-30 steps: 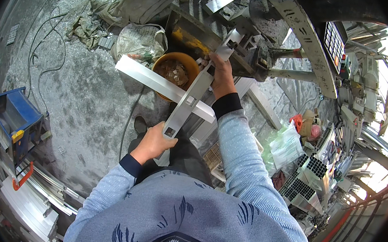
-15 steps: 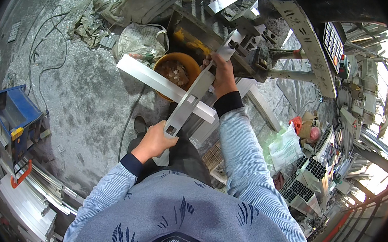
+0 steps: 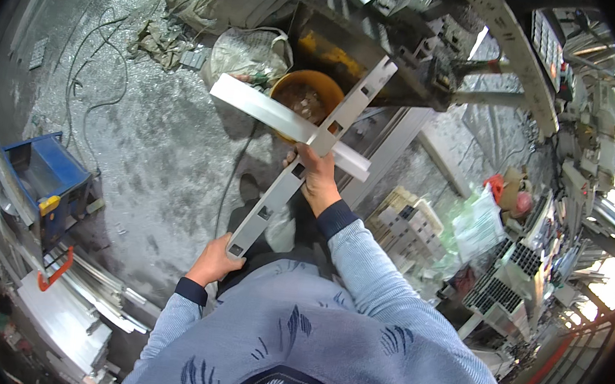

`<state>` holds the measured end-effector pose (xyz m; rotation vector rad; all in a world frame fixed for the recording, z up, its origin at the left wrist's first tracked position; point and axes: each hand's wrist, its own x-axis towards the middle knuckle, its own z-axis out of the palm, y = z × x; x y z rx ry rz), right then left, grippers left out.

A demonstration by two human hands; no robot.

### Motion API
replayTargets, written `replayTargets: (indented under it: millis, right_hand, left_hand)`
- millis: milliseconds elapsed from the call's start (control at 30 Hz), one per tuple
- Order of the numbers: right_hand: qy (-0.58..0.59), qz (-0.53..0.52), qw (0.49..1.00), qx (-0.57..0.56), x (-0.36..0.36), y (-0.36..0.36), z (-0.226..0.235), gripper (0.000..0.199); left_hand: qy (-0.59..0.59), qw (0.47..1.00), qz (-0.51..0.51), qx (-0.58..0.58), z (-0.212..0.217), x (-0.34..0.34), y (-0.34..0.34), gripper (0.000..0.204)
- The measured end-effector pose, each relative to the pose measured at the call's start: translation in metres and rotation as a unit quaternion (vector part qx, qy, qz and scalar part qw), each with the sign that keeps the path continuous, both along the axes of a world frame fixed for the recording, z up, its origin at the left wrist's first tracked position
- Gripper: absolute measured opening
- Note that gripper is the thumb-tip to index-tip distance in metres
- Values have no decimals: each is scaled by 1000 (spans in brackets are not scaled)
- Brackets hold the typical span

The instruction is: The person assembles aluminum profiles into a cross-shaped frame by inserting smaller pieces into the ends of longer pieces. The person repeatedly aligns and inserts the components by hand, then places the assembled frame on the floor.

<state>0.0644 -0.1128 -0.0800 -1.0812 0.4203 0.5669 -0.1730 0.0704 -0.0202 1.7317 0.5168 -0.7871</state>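
A long silver metal bar (image 3: 264, 214) with several square cutouts slants across the middle, its far end in front of the dark, yellow-stained machine tray. Close to my body, my left hand (image 3: 215, 262) is closed round the bar's near end. My right hand (image 3: 315, 175) wraps round it about midway along. Below the bar, a second silver metal bar (image 3: 260, 106) crosses it at an angle, its left end reaching past the bucket. Part of that lower bar is hidden by the held one.
A yellow bucket (image 3: 337, 89) with debris stands beyond my hands, beside a white sack (image 3: 243, 56). The metal machine tray (image 3: 331, 41) lies at the far side. A blue bin (image 3: 63, 166) stands at left. Stacked light profiles (image 3: 409, 221) and plastic sheeting (image 3: 473, 224) lie right.
The held bar has come toward me, its far end now away from the machine's parts. My right hand grips it nearer its middle. The view has shifted.
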Motion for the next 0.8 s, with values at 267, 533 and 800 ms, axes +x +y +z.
replayTargets:
  millis: [267,533,800]
  right_hand:
    - [99,-160,982,-4,-61,-39,1,28]
    - [108,-342,933,-29,-124,-140,29,31]
    - [152,-356,922,-19,-186,-150,53,44]
  left_hand:
    - [-20,969,-181,169,0,4,72,46]
    - [-259,866,-380,197,10,98,20,37]
    - [-287,776,-540,153,11,140,-148,54]
